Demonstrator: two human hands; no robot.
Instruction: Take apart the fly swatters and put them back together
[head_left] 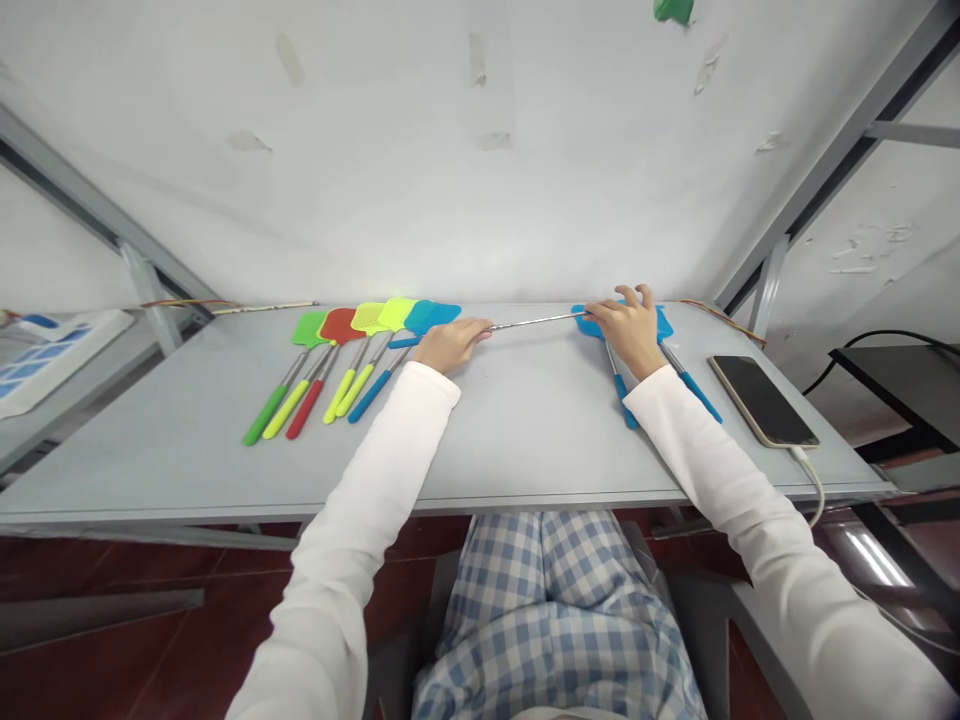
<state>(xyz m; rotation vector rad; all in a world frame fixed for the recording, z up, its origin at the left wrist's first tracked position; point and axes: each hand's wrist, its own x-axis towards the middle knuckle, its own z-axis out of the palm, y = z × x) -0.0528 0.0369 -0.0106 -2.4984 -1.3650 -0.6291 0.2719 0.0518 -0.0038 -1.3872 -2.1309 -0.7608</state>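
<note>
A fly swatter with a thin metal rod (pixel 540 321) is stretched level between my two hands above the table. My left hand (pixel 454 345) is closed around its left end, where a short piece of blue handle (pixel 405 342) shows past the fingers. At the rod's other end my right hand (pixel 626 325) pinches with thumb and forefinger, its other fingers raised. Beneath and beside that hand are blue swatter heads (pixel 664 323), partly hidden; which one belongs to the held rod I cannot tell. Two blue handles (pixel 700 396) point towards me there.
Left on the grey table (pixel 525 440) lies a row of several swatters, among them a green one (pixel 264 415), a red one (pixel 306 405) and a blue one (pixel 371 395). A phone (pixel 765 400) with a cable lies right. Metal frame posts (pixel 769 280) flank the table before a white wall.
</note>
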